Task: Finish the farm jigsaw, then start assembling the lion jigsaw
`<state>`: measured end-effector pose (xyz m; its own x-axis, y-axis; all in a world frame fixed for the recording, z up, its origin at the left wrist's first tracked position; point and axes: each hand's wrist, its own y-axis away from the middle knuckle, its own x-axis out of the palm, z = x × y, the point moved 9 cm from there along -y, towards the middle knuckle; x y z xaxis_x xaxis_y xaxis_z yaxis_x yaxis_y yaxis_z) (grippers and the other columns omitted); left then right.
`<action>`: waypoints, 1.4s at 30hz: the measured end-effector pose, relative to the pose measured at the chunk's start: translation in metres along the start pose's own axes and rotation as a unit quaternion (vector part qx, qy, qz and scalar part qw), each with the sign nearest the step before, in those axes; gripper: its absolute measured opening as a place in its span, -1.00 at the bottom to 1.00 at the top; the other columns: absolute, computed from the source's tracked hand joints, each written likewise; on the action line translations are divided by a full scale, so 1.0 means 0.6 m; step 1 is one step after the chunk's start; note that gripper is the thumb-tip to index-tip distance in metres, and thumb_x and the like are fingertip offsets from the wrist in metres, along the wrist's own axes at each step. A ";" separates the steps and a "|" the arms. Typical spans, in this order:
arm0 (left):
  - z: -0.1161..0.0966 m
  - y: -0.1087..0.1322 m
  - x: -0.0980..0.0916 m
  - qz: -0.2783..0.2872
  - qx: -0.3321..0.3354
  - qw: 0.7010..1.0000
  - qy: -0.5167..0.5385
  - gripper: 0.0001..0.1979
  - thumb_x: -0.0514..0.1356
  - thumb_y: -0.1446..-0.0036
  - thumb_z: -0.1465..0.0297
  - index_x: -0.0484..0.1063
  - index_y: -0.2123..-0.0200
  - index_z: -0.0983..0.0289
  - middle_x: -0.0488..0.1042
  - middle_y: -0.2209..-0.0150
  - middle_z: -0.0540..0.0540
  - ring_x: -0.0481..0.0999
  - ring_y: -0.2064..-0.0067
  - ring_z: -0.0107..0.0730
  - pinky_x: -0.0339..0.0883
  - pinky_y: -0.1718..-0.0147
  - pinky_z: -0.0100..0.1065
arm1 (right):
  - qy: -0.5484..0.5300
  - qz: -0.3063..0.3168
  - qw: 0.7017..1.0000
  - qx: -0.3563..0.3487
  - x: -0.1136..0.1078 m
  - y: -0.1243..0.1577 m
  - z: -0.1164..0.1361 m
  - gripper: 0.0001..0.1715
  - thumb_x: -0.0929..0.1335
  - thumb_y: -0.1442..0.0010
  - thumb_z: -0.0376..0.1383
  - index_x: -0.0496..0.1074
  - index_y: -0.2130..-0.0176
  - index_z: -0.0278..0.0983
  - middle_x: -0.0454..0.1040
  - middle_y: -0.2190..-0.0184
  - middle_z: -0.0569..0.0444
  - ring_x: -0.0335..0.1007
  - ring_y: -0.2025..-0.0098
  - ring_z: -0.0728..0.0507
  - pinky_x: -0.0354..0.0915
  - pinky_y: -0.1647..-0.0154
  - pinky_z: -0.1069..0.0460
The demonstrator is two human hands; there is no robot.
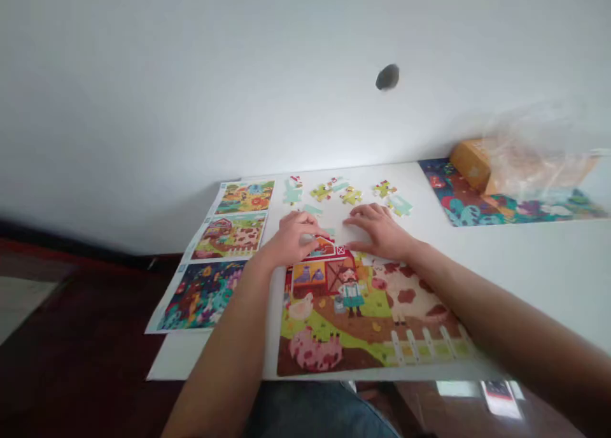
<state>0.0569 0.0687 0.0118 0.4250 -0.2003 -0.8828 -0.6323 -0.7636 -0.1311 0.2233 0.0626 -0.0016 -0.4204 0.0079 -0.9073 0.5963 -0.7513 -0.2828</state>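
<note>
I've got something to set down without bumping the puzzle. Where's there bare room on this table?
The widest bare patch is the white tabletop right of the farm jigsaw, below the dark picture puzzle. It's crowded along the far edge, where loose pieces lie just beyond the left hand and right hand, and leftward by the picture sheet.

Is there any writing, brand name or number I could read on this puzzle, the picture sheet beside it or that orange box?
No text is legible: the farm jigsaw puzzle shows no readable words, any marks on the picture sheet are too small to read, and the orange box is blurred behind clear plastic.
</note>
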 end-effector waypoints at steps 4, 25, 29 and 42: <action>-0.001 -0.003 0.004 -0.011 0.000 1.000 0.000 -0.77 0.22 -0.19 0.40 0.61 0.13 0.04 0.41 0.16 0.06 0.39 0.04 -0.23 0.18 -0.12 -0.11 | 0.007 -0.003 1.000 0.014 -0.005 0.002 -0.004 -0.35 0.31 -0.20 0.16 0.42 -0.12 -0.13 0.34 -0.10 -0.11 0.19 -0.11 -0.35 0.13 -0.14 -0.28; 0.007 -0.016 0.014 -0.083 0.017 0.996 -0.016 -0.74 0.16 -0.27 0.41 0.63 0.19 -0.03 0.56 0.02 -0.04 0.38 0.01 -0.23 0.15 -0.08 -0.09 | 0.039 -0.012 0.999 0.037 -0.010 0.006 -0.021 -0.49 0.29 -0.27 0.06 0.43 -0.10 -0.09 0.29 -0.13 -0.13 0.18 -0.13 -0.37 0.16 -0.12 -0.30; 0.005 -0.016 0.011 -0.105 0.005 0.994 -0.029 -0.73 0.14 -0.28 0.40 0.63 0.20 -0.02 0.57 0.05 -0.03 0.35 0.01 -0.22 0.15 -0.06 -0.09 | 0.037 -0.011 0.999 0.031 -0.008 0.007 -0.022 -0.50 0.29 -0.27 0.05 0.43 -0.11 -0.08 0.29 -0.14 -0.12 0.18 -0.13 -0.37 0.16 -0.12 -0.31; -0.006 -0.014 0.013 -0.076 -0.020 0.996 -0.045 -0.77 0.27 -0.17 0.32 0.60 0.10 0.01 0.49 -0.05 -0.01 0.28 -0.06 -0.14 0.10 -0.13 -0.05 | 0.037 -0.009 0.999 0.028 -0.008 0.005 -0.018 -0.48 0.27 -0.29 0.07 0.43 -0.11 -0.10 0.29 -0.14 -0.12 0.17 -0.16 -0.36 0.16 -0.14 -0.30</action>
<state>0.0676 0.0714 0.0078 0.4531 -0.0262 -0.8911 -0.5382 -0.8049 -0.2499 0.2346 0.0676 -0.0013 -0.3779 0.0685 -0.9233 0.5485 -0.7869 -0.2828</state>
